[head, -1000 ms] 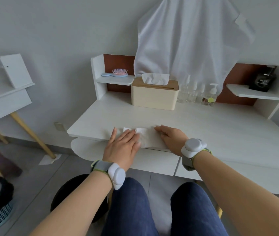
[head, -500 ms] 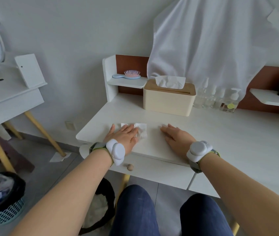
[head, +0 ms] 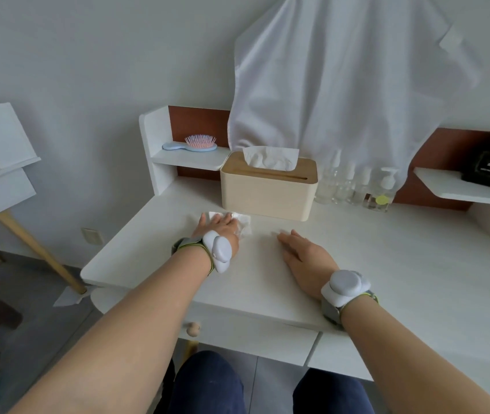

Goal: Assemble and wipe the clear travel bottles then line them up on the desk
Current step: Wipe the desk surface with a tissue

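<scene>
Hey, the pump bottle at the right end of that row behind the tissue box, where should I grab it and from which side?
Probably grip the pump bottle round its clear body, below the pump head, coming from the front right. It stands upright at the end of the row, so another bottle sits close on its left, while the hanging cloth drapes just above, and the nozzle sticks out sideways.

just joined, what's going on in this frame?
A person sits at a white desk. The left hand presses flat on a white tissue lying on the desktop just in front of the tissue box, as if wiping the surface. The right hand rests flat and empty on the desk. Four clear bottles already stand in a row at the back, right of the box.
</scene>
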